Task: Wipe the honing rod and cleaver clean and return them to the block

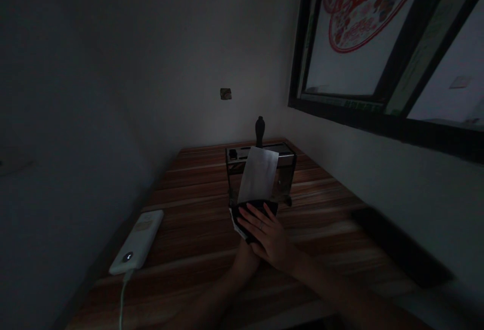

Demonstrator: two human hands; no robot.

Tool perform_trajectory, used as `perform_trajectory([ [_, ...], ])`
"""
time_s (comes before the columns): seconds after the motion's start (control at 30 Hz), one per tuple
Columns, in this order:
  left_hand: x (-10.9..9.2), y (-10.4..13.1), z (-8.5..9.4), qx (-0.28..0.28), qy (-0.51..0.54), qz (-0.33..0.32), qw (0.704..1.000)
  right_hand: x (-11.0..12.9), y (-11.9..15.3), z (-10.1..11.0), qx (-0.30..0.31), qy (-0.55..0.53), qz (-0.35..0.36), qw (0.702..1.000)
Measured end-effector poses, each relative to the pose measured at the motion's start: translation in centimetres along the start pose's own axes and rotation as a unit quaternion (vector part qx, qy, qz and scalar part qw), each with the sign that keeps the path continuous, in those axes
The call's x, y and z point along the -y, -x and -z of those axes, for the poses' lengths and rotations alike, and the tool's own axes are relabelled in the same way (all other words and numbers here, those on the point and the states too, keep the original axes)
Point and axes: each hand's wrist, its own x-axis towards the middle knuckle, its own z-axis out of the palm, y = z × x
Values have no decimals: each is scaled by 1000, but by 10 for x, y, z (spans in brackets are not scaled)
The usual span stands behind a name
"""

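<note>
My right hand (270, 234) lies with its fingers stretched out and slightly spread across a flat black piece, like a sleeve or pouch (235, 213). A ring shows on one finger. Underneath, my left hand (247, 259) holds the black pouch; its fingers are hidden behind the pouch and my right hand. Pale layered edges show along the pouch's left side. A white sheet (259, 174) rises from its top edge, leaning slightly right. Behind the sheet stands a boxy frame with a metal top (285, 149) and a dark bulb-shaped handle (259, 129); the sheet partly covers it.
On the left of the wood-grain table (189, 189) lies a white power bank (141, 237) with a cable (121, 302). A long dark object (401, 247) lies at the right, by the wall. A dark-framed window (351, 103) is above it. The light is dim.
</note>
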Motion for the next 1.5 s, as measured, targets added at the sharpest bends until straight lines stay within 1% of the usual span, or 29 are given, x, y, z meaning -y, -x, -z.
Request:
perform_trajectory([
  [0.13,-12,2,3,25,8,-3,1000,-1,0,-2,-3,0,-2,1000],
  [0.37,-23,-1,1,27,10,-11,1000,-3,-2,1,0,12,-5,1000],
  [0.57,-32,-2,-1,35,3,-22,999,-11,-11,7,-7,25,-17,1000],
  [0.7,-40,-5,-3,41,-19,-29,999,-23,-24,15,-27,40,-40,998],
  [0.83,-46,-7,-4,43,-37,-25,998,-38,-43,27,-66,63,-72,993],
  [1.0,-48,-6,-4,31,-70,-11,997,-59,-63,40,-119,82,-89,986],
  [1.13,-50,-4,-3,36,-87,-5,996,-71,-73,47,-145,89,-99,980],
  [1.3,-54,-5,-3,38,-89,3,995,-75,-78,49,-155,97,-116,976],
  [1.5,-54,-4,-3,38,-85,1,996,-69,-76,46,-161,98,-123,974],
])
